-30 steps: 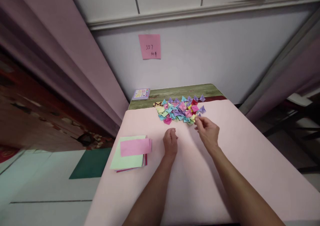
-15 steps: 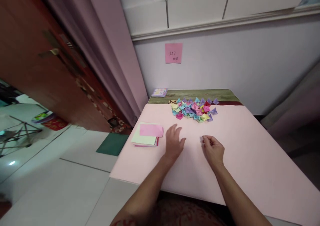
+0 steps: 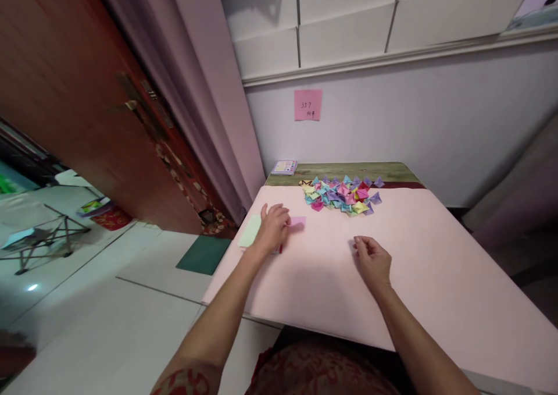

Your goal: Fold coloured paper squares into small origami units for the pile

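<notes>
Right hand (image 3: 373,261): near right, fingertips together; contents cannot be told.
Left hand (image 3: 272,229): clamped on pink paper (image 3: 299,221).
Pink paper: left, over the stack (image 3: 250,232); apparently pick-up step; next move calls for lifting clear.
Folded pieces (image 3: 333,196): heaped far.

Location reads as a room in a home. Indicators: reddish door (image 3: 65,63) with lever handle (image 3: 131,105), mauve curtain (image 3: 192,63), green mat (image 3: 204,254) on pale floor tiles (image 3: 131,337). Folding chair (image 3: 26,216) visible past the door.
</notes>
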A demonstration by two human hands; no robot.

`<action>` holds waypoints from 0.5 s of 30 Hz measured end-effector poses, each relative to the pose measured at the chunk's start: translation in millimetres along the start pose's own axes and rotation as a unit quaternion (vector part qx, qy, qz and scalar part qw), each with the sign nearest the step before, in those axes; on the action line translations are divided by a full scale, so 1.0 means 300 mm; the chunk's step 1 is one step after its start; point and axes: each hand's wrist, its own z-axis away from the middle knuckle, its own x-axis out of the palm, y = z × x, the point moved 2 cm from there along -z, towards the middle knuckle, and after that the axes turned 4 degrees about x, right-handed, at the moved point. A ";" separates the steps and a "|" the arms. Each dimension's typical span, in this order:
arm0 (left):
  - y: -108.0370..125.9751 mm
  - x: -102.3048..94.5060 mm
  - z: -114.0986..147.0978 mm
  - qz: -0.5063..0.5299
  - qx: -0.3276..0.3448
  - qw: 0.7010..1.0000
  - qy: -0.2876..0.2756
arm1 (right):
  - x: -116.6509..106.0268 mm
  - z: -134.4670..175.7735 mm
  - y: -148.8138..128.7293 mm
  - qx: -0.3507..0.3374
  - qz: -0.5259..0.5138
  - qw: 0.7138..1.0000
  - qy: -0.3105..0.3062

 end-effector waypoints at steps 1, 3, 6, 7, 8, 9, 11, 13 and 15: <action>0.065 -0.002 0.015 0.006 0.048 0.998 0.036 | 0.012 0.017 -0.008 -0.004 -0.016 0.999 -0.034; 0.189 0.008 0.048 0.020 0.110 0.989 0.095 | 0.041 0.060 -0.027 -0.002 -0.068 0.988 -0.137; 0.324 0.052 0.087 0.051 0.160 0.977 0.128 | 0.060 0.123 -0.050 0.029 -0.104 0.974 -0.201; 0.351 0.069 0.095 0.060 0.168 0.975 0.133 | 0.056 0.137 -0.053 0.046 -0.107 0.975 -0.191; 0.370 0.087 0.102 0.070 0.171 0.973 0.136 | 0.046 0.148 -0.055 0.055 -0.108 0.977 -0.174; 0.383 0.104 0.107 0.080 0.173 0.972 0.137 | 0.034 0.156 -0.054 0.058 -0.115 0.979 -0.156; 0.397 0.134 0.118 0.100 0.174 0.970 0.138 | 0.004 0.168 -0.049 0.046 -0.129 0.982 -0.129; 0.400 0.160 0.132 0.122 0.173 0.968 0.132 | -0.025 0.179 -0.039 0.014 -0.115 0.987 -0.107; 0.391 0.182 0.149 0.144 0.157 0.969 0.124 | -0.051 0.188 -0.033 -0.026 -0.058 0.995 -0.074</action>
